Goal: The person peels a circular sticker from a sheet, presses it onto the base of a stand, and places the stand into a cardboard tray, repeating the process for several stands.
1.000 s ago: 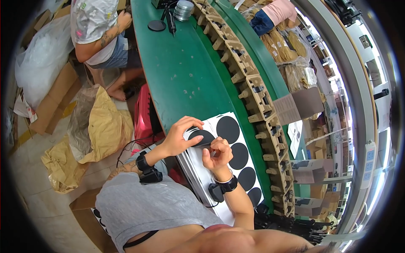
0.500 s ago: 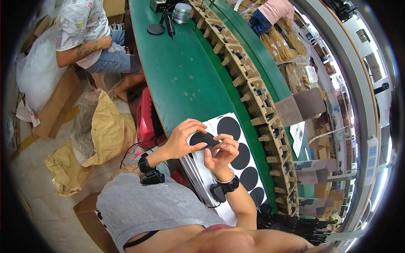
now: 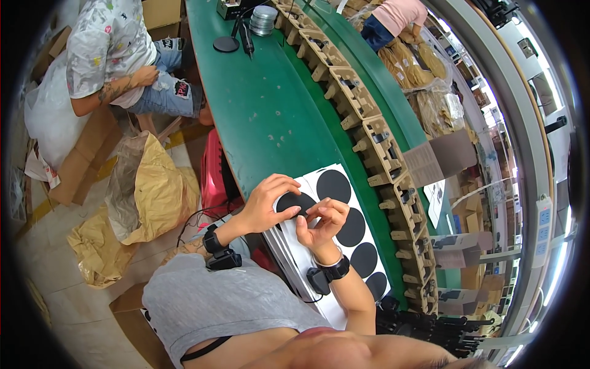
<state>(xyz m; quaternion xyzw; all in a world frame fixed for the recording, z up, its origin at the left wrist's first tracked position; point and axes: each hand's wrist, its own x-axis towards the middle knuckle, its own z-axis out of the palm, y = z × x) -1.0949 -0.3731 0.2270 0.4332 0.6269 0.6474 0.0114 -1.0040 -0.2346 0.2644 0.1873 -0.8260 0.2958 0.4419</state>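
My left hand (image 3: 268, 202) curves around a black disc (image 3: 294, 202), thumb on its lower part and fingertips at its upper edge, thumb and fingers apart. This disc appears to lie on a white sheet (image 3: 326, 174) bearing several more black discs (image 3: 333, 186) in rows. Close by its right edge is my right hand (image 3: 324, 222), fingers loosely bent and thumb apart, with nothing visible between them. It hides part of the sheet. More white sheets (image 3: 289, 258) are stacked beneath, toward me. Both wrists wear black bands with small boxes.
Beige moulded trays (image 3: 384, 150) holding small black parts run in a line along the green table (image 3: 270, 117). Silver discs (image 3: 263, 21) are stacked at the far end near a black tool (image 3: 247, 42). A person (image 3: 114, 61) sits at the left; a red chair (image 3: 215, 172) stands nearby.
My right fingers have drawn back slightly from the disc, whose raised right edge now looks flatter. My left hand stays put. The seated person has shifted a little left.
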